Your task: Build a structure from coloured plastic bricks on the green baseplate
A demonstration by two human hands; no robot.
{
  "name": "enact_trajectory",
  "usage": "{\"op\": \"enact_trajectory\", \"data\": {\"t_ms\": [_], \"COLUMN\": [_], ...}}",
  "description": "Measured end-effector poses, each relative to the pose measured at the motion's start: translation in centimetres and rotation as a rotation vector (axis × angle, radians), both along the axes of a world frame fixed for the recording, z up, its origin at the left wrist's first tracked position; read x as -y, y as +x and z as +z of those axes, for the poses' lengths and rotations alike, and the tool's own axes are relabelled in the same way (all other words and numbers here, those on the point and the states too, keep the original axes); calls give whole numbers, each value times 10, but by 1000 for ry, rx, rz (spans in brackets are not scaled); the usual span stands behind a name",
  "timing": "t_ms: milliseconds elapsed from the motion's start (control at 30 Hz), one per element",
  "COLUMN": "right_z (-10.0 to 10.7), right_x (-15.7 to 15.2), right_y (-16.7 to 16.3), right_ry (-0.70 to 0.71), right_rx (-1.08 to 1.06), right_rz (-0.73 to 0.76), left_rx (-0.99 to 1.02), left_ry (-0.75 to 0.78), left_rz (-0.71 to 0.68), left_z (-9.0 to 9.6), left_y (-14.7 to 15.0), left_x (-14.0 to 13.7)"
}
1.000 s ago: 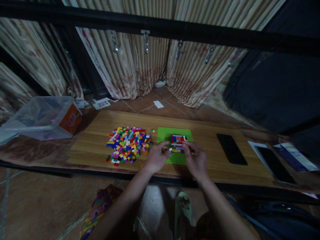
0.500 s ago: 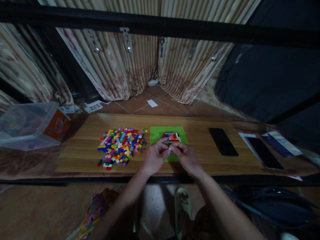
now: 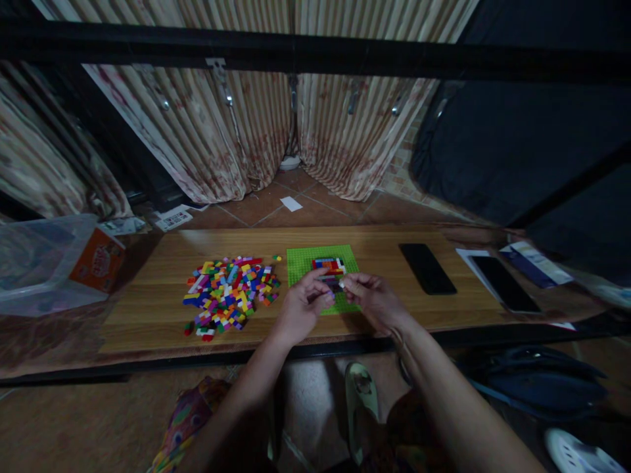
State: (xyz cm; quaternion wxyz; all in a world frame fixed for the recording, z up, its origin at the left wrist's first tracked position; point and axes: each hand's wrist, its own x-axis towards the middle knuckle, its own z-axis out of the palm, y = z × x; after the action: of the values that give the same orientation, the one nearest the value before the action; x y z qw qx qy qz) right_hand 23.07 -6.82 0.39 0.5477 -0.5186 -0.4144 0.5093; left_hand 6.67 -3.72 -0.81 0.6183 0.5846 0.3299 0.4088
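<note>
A green baseplate [image 3: 300,259] lies on the wooden board [image 3: 148,315] and carries a small block of red, orange, blue and white bricks [image 3: 328,265]. My left hand [image 3: 300,307] and my right hand [image 3: 374,301] meet over the plate's near half, just in front of that block. Their fingertips pinch a small brick [image 3: 337,286] between them; its colour is hard to tell in the dim light. A loose pile of coloured bricks [image 3: 227,292] sits left of the plate, close to my left hand.
A clear plastic bin [image 3: 34,269] with an orange label stands at far left. A black phone [image 3: 426,268] lies right of the plate, with a second dark device [image 3: 503,284] on white paper and leaflets [image 3: 535,261] beyond. A sandal [image 3: 361,397] and a dark bag [image 3: 537,387] lie on the floor below.
Both hands drew back from the brick block toward the plate's near edge and closed together on a small brick. The view shifted, so everything sits further left.
</note>
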Motion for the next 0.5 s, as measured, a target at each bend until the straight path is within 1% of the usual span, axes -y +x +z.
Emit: {"op": "enact_trajectory", "data": {"t_ms": [33,100,167,233,367,500], "right_z": [0,-3,-9,-16,-28,-32], "right_x": [-1,-2,-4,-5,-7,-10], "right_y": [7,22,33,38,37,36], "right_ry": [23,75,100,111,118,116], "right_rx": [78,312,490,576,670,693], "right_rz": [-50,-162,-221,-201,-112,-104], "left_rx": [1,-11,-47,-95,-167,-185], "left_ry": [-5,-15,-17,-9,11,15], "left_rz": [16,47,69,84,108,131], "left_z": [-1,-5,-9,-13,-17,-16], "left_y": [0,0,-1,-3,-3,-1], "left_x": [0,-2,-4,-6,-7,-7]}}
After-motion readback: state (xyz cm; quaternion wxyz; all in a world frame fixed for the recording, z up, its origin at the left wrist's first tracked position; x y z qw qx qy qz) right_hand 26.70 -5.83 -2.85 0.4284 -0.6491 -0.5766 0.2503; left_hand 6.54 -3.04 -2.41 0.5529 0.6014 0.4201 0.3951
